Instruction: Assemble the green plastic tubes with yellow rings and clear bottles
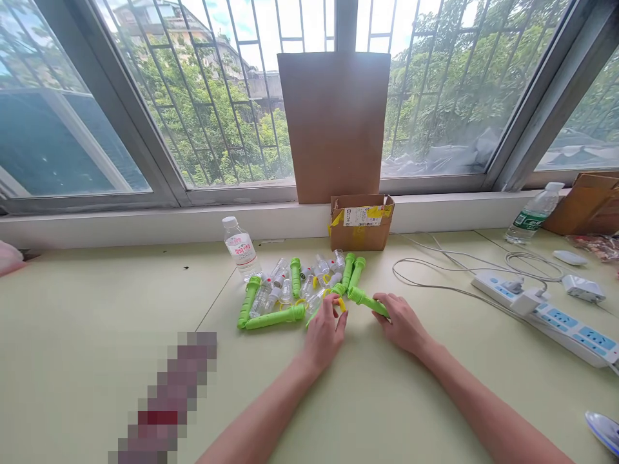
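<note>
My right hand (402,323) is closed on the near end of a light-green plastic tube (363,299), whose threaded end points left. My left hand (324,334) has its fingers curled over another green tube (340,289), mostly hidden beneath them; a yellow ring (343,305) shows by its fingertips. Past the hands lies a cluster of clear plastic cylinders (260,300), some with white parts or yellow loops. More green tubes border it: one along the front (275,318), one at the left (249,303), one in the middle (295,277) and two at the right.
Behind the cluster stand a water bottle (241,250) and a small cardboard box (362,224), with a tall brown board (337,129) against the window. To the right are a power strip (551,319), loose cables (449,269) and a green-labelled bottle (534,216). A blurred patch covers something front left.
</note>
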Action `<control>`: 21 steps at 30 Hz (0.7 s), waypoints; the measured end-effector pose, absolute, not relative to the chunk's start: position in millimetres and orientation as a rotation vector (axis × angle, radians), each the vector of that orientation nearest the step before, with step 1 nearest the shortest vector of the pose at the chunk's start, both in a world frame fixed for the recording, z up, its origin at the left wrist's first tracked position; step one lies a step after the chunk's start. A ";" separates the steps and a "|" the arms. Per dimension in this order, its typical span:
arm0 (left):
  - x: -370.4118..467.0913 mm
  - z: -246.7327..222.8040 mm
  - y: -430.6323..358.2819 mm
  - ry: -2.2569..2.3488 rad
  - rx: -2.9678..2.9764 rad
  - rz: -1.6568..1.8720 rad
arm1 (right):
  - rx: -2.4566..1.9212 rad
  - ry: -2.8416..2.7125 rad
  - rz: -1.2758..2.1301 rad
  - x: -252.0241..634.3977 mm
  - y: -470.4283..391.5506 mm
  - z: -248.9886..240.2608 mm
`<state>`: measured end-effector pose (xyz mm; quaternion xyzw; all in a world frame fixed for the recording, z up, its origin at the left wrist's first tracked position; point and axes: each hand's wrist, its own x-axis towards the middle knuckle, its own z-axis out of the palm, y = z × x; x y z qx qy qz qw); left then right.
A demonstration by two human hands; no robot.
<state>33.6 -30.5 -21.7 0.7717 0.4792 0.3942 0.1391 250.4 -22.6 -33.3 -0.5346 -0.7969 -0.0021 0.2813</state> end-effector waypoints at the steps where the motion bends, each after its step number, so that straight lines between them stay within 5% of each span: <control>1: 33.7 -21.7 -30.5 1.407 2.177 1.176 | -1.402 -2.151 -0.002 250.7 -23.2 -31.7; 21: 33.4 -20.6 -27.7 1.359 1.867 1.357 | -1.245 -2.242 0.001 239.3 -29.2 -23.8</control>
